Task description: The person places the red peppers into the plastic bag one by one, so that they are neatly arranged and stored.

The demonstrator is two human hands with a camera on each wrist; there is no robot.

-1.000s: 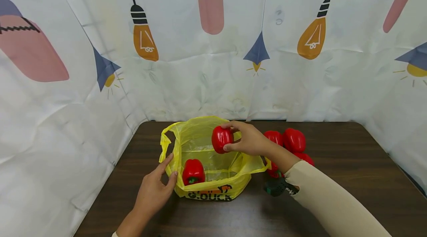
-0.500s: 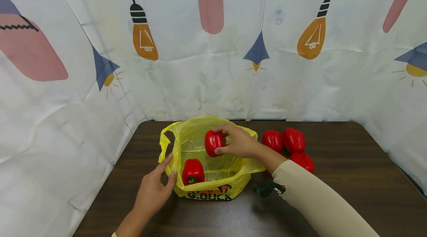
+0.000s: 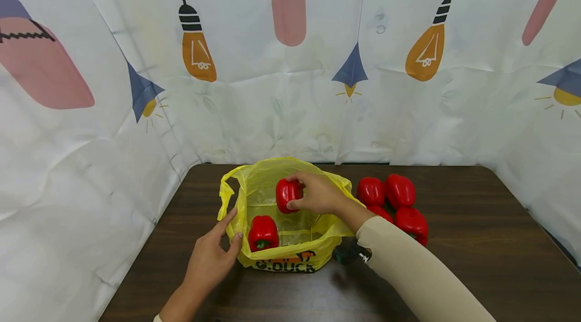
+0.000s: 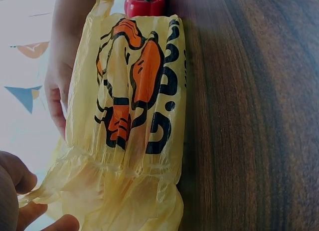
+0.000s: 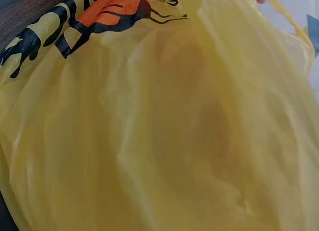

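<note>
A yellow plastic bag [image 3: 297, 256] with a printed duck sits on the table, its mouth held wide. One red bell pepper [image 3: 263, 234] lies inside at the front left. My right hand [image 3: 317, 193] reaches over the bag's right rim and grips a second red bell pepper [image 3: 288, 196] above the bag's inside. At the left rim, my left hand [image 3: 211, 254] pinches the bag's edge between thumb [image 4: 17, 173] and fingers. The right wrist view is filled by the bag's yellow film [image 5: 149, 141], which hides the right hand.
Several red bell peppers [image 3: 400, 191] lie clustered on the dark wooden table [image 3: 472, 221], right of the bag and beyond the right forearm. A white patterned curtain [image 3: 281, 110] hangs behind and to both sides of the table.
My right hand has moved left and slightly down with the bell pepper, further over the bag's opening. The left hand stays at the bag's left rim.
</note>
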